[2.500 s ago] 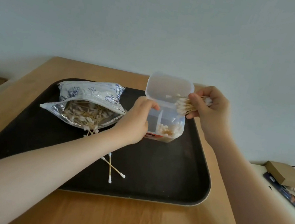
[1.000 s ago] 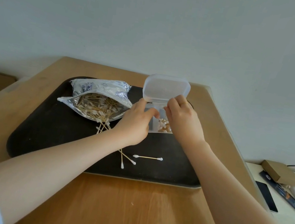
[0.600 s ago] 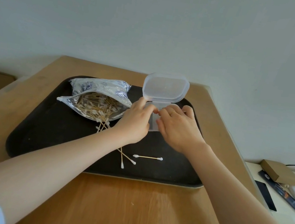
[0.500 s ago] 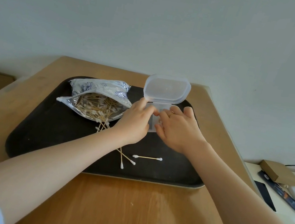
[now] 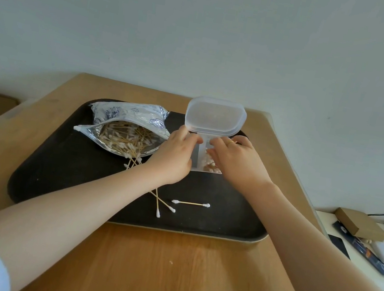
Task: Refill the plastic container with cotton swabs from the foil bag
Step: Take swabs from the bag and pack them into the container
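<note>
The clear plastic container (image 5: 197,157) stands on the black tray (image 5: 66,175), its hinged lid (image 5: 216,117) upright. My left hand (image 5: 173,157) grips its left side. My right hand (image 5: 236,163) lies over its right half, with the fingertips touching the cotton swabs (image 5: 208,164) inside. To the left lies the open foil bag (image 5: 124,131), full of swabs, several spilling from its mouth. A single loose swab (image 5: 190,203) and two crossed ones (image 5: 163,206) lie on the tray nearer to me.
The tray sits on a wooden table (image 5: 165,268) against a pale wall. Off the table's right edge a lower surface holds a cardboard box (image 5: 361,223), cables and flat dark items.
My right hand put a bundle of swabs into the container, then flattened over it. One more loose swab landed on the tray. My left hand has kept its hold on the container.
</note>
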Demonstrator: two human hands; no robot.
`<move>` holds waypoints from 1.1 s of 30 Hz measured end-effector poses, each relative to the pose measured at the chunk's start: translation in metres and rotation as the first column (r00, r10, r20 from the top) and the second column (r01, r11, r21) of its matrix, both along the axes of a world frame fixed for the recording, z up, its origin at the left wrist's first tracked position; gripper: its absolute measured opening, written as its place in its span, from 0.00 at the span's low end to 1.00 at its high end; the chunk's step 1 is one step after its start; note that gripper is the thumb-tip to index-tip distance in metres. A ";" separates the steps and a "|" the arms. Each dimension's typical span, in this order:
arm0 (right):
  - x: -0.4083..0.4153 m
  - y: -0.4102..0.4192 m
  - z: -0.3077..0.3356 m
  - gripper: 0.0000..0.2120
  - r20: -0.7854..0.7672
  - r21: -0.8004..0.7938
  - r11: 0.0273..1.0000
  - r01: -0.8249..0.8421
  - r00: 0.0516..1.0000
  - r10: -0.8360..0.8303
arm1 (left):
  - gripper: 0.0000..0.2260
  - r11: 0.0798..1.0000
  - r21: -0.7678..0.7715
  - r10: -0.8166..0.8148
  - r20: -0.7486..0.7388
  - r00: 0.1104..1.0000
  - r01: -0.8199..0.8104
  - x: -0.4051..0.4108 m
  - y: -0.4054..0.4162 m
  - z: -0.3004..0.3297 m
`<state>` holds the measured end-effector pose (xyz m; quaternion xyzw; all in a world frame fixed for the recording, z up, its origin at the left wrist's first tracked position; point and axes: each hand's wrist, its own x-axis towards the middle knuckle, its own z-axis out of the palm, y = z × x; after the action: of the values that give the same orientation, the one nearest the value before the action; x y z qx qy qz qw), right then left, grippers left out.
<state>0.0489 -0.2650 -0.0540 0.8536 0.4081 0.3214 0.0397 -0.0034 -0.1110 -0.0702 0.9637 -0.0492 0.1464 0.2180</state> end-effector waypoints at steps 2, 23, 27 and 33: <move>0.001 0.001 -0.001 0.16 -0.056 0.030 0.999 -0.031 0.998 0.033 | 0.22 1.000 -0.020 -0.009 0.008 1.000 0.009 0.000 0.000 0.000; -0.001 -0.001 -0.009 0.32 -0.453 -0.087 0.988 0.126 0.879 -0.152 | 0.15 0.941 -0.333 0.055 -0.014 0.998 -0.057 0.020 0.002 0.004; 0.009 0.006 -0.001 0.31 -0.550 -0.103 0.985 0.140 0.817 -0.174 | 0.13 0.913 -0.392 0.082 -0.091 0.993 -0.111 0.026 0.005 0.006; -0.012 0.006 0.002 0.15 -0.423 0.222 0.970 -0.096 0.887 0.185 | 0.13 0.948 -0.318 0.033 0.054 0.998 -0.014 0.015 0.015 0.008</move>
<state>0.0370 -0.2586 -0.0522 0.8719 0.4339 0.1602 -0.1610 0.0117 -0.0956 -0.0617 0.9118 -0.0198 0.1832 0.3670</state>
